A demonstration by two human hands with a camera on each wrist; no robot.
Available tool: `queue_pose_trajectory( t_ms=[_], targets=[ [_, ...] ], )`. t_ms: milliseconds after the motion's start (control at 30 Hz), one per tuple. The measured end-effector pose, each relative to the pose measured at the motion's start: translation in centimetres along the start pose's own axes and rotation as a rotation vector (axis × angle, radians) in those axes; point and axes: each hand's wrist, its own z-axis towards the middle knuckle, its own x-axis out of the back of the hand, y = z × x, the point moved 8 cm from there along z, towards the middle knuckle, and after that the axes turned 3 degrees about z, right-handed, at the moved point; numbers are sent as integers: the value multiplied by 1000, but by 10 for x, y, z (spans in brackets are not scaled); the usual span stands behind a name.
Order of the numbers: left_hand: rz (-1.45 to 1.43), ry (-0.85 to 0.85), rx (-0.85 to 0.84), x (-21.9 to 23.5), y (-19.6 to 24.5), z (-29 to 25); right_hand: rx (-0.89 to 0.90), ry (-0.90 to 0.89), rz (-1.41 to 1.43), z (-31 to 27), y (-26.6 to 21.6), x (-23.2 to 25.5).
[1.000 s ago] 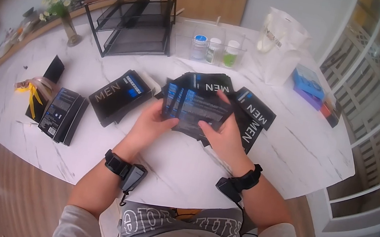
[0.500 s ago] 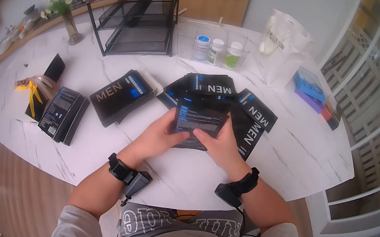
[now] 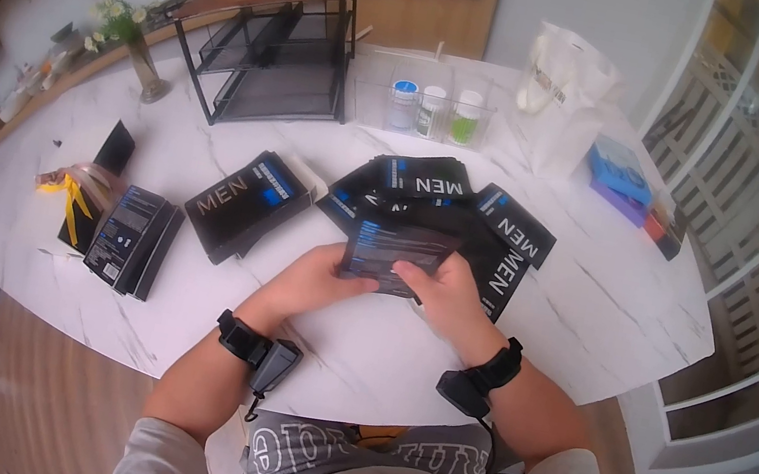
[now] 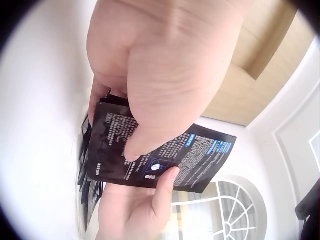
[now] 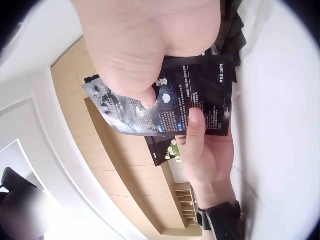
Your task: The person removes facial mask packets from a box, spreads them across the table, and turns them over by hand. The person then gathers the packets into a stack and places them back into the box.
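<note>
Both hands hold a stack of black packets, their backs covered in small print with blue headings. My left hand grips the stack's left side, thumb lying across the front. At the opposite side my right hand pinches it, thumb pressed on the printed face. In the left wrist view the top packet shows both thumbs on it; the fingers behind are mostly hidden. Just beyond the hands, more black packets marked MEN lie spread in an overlapping pile on the white marbled table.
Left of the pile lies a black MEN box. Further left stand black boxes beside yellow ribbon. Behind are a mesh rack, a clear organizer with bottles, a white bag and a blue box.
The packets in my hands were fanned out and are now gathered into one squarer stack. Both hands have come closer together and slightly lower, toward the body.
</note>
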Motion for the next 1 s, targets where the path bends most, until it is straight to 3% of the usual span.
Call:
queue_pose_trajectory(
  t_ms=[133,300,367,400,500,600,633,767,833,1000],
  targets=[
    [-39,-88,31,-12,-5,-1,-18,-15,162,1,0,0],
    [72,37,23,-5,6,-3,-29,-14,165,3,-6,0],
    [204,58,30,0,7,-3,64,85,117,5,-7,5],
    [268,146,-12,6,12,-3,110,136,92,5,-7,9],
    [455,409,-134,25,28,-5,-45,220,-119,7,9,29],
    [776,647,-338,30,47,-15,-125,-89,-195,4,10,-1],
    [919,596,-384,23,48,-16,-60,-155,-199,2,2,-13],
    [1148,493,-247,-5,55,-12,-29,-186,40,-2,-1,-28],
    [1123,471,-262,-10,60,-12,-21,-173,144,-3,-9,-32],
    [1116,408,-253,-18,64,-12,1,-6,19,-2,2,-17]
  ],
)
